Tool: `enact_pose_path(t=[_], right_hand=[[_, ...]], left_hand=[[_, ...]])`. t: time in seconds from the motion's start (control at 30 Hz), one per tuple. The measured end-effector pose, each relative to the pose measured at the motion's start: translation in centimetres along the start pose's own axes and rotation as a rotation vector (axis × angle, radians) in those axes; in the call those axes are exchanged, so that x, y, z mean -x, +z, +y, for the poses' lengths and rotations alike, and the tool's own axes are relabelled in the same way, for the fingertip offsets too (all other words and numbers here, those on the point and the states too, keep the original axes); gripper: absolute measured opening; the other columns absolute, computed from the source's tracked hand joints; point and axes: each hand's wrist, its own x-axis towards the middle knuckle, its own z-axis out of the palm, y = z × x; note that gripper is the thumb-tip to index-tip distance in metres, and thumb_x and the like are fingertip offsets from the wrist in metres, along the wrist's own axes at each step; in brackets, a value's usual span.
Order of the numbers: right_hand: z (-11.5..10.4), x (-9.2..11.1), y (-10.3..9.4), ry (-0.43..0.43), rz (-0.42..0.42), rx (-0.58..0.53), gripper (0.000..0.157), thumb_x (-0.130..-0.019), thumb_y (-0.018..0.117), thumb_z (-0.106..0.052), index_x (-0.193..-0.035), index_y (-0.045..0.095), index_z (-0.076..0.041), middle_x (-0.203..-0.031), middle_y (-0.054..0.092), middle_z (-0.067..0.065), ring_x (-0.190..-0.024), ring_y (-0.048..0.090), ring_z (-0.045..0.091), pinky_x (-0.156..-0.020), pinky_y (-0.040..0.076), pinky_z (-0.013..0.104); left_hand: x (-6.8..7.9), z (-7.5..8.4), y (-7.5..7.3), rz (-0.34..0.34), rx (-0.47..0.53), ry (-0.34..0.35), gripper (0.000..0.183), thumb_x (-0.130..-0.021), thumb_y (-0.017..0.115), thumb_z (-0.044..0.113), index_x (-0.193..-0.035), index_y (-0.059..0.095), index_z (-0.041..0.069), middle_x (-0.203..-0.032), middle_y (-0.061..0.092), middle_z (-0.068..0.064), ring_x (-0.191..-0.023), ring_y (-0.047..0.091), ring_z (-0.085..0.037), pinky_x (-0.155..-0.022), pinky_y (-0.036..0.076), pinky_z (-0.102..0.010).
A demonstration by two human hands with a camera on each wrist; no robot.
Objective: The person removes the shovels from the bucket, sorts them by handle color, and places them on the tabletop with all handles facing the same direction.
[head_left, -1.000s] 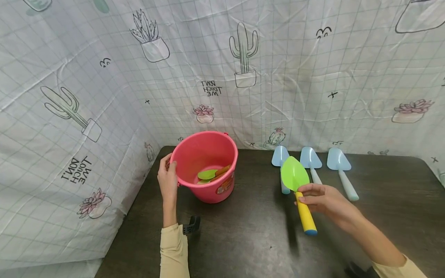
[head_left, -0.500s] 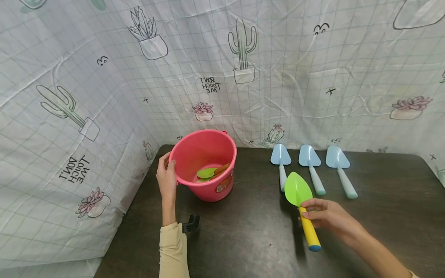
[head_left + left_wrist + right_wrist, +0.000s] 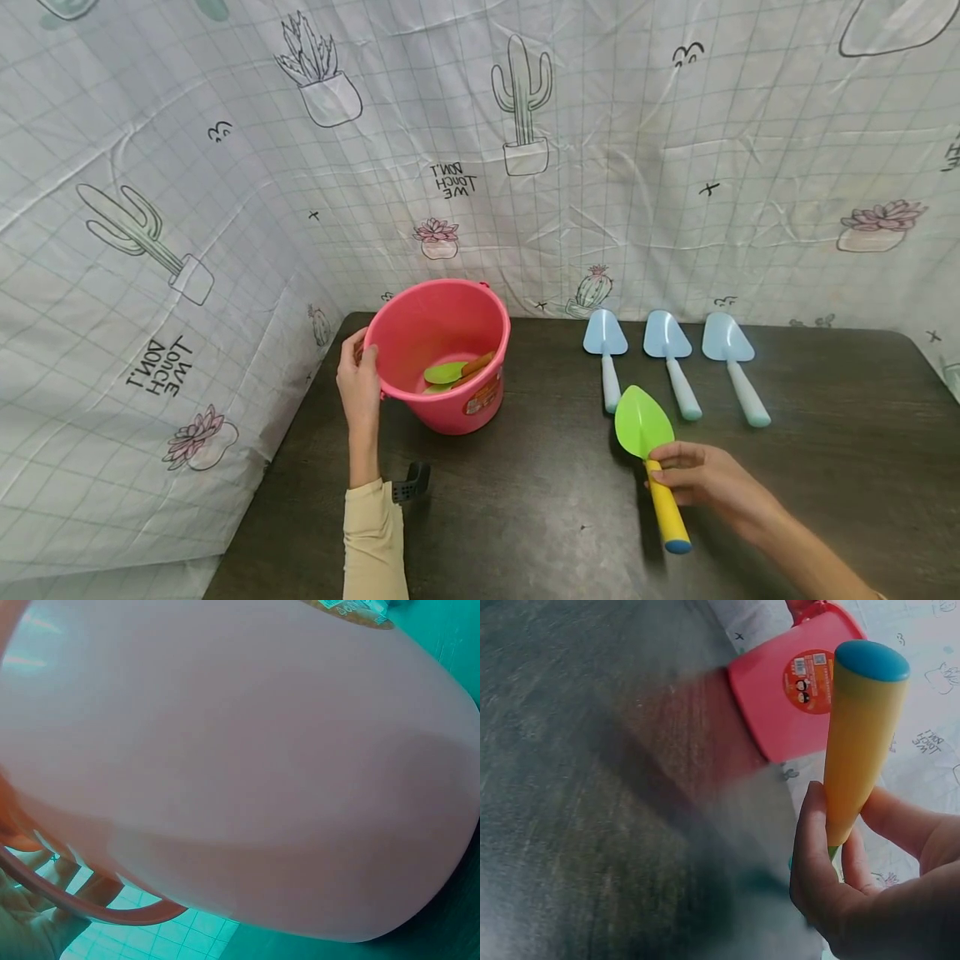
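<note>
My left hand (image 3: 358,387) holds the left rim of a pink bucket (image 3: 453,415), which is tilted slightly toward me. In the left wrist view the bucket's wall (image 3: 247,772) fills most of the picture, with fingers at its rim. Inside the bucket lie green toy trowels (image 3: 446,372) with orange handles, partly overlapping. My right hand (image 3: 712,482) grips another toy trowel (image 3: 641,423) by the top of its yellow handle, blade pointing away from me. The right wrist view shows that yellow handle (image 3: 866,735) with its blue end cap, between thumb and fingers.
Three light blue trowels with pale handles, a left one (image 3: 604,335), a middle one (image 3: 667,337) and a right one (image 3: 727,340), lie in a row at the back of the dark table (image 3: 540,517). A cactus-print curtain (image 3: 615,167) hangs behind and at the left.
My right hand has moved toward me and slightly right with the yellow-handled trowel, lower over the table, off the leftmost blue trowel. The left hand and bucket stay put.
</note>
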Motion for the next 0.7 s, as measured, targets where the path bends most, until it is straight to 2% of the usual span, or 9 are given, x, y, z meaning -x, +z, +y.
enact_pose_path(t=[0.17, 0.47, 0.7], right_hand=[[0.18, -0.06, 0.08, 0.022, 0.018, -0.003, 0.035, -0.096, 0.070, -0.011, -0.122, 0.061, 0.011, -0.106, 0.072, 0.006, -0.092, 0.069, 0.019, -0.081, 0.058, 0.037], [0.09, 0.04, 0.16, 0.067, 0.037, -0.018, 0.039, -0.096, 0.070, -0.012, -0.124, 0.059, 0.013, -0.105, 0.071, 0.007, -0.093, 0.069, 0.020, -0.081, 0.058, 0.039], [-0.10, 0.11, 0.17, 0.089, 0.043, -0.020, 0.039, -0.096, 0.069, -0.012, -0.124, 0.059, 0.013, -0.105, 0.071, 0.007, -0.093, 0.070, 0.021, -0.080, 0.058, 0.039]], left_hand=[[-0.20, 0.16, 0.03, -0.003, -0.010, -0.008, 0.038, -0.106, 0.050, 0.011, -0.143, 0.057, 0.004, -0.132, 0.062, -0.017, -0.115, 0.059, -0.032, -0.090, 0.055, -0.035], [-0.52, 0.44, 0.05, 0.007, -0.023, -0.024, 0.038, -0.106, 0.051, 0.011, -0.142, 0.059, 0.004, -0.130, 0.062, -0.020, -0.115, 0.059, -0.033, -0.086, 0.053, -0.029], [-0.72, 0.86, 0.09, -0.001, -0.023, -0.037, 0.038, -0.106, 0.050, 0.011, -0.142, 0.058, 0.004, -0.130, 0.062, -0.018, -0.115, 0.059, -0.032, -0.085, 0.053, -0.031]])
